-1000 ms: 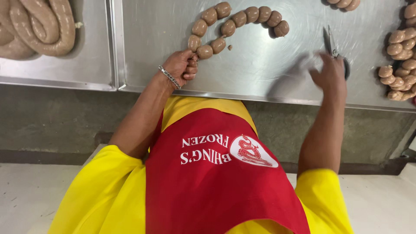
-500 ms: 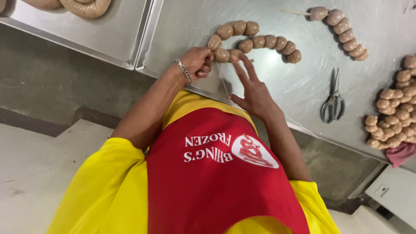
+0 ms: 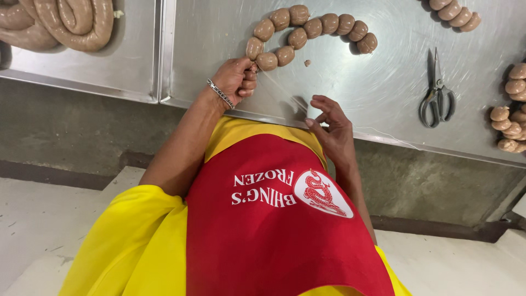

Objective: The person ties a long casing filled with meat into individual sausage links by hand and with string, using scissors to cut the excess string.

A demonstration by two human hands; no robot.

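1. Nearest the camera hangs a red apron (image 3: 274,230) over a yellow shirt (image 3: 131,241), filling the lower frame.
2. The right hand (image 3: 333,129) sits at the near edge of the steel table (image 3: 383,87), fingers curled and pinched on a thin, pale string (image 3: 285,96) drawn taut.
3. The left hand (image 3: 236,79), with a metal bracelet (image 3: 220,93) on the wrist, is closed on the end of a chain of small round sausage links (image 3: 307,30).
4. The chain curves across the table beyond the left hand; the string runs between the two hands.
5. Scissors (image 3: 436,96) lie to one side, well apart.
6. More links (image 3: 509,115) sit at the table's side edge, and thick coiled sausage (image 3: 60,22) rests in a tray (image 3: 137,66).
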